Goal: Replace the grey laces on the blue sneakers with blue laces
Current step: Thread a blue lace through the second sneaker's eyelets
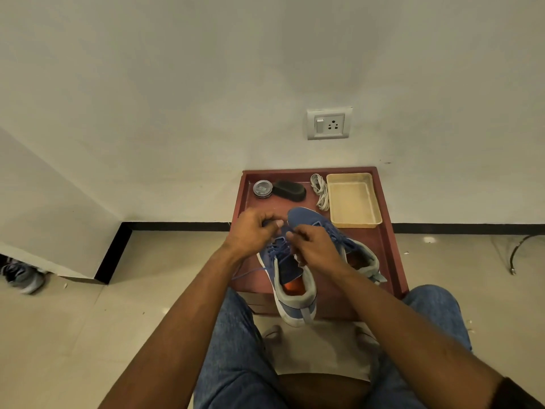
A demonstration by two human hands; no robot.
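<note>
Threading blue lace on the near sneaker: our left hand is curled around the lace near the toe, and our right hand pinches it at the eyelets. Second sneaker sits at 2 o'clock, just beside the first. Grey laces are coiled at 12, beside the tray. Risks: the near sneaker's heel overhangs the table at 6, so a hard tug could tip it off; the loose tail hanging at 8 could snag or pull unevenly.
</note>
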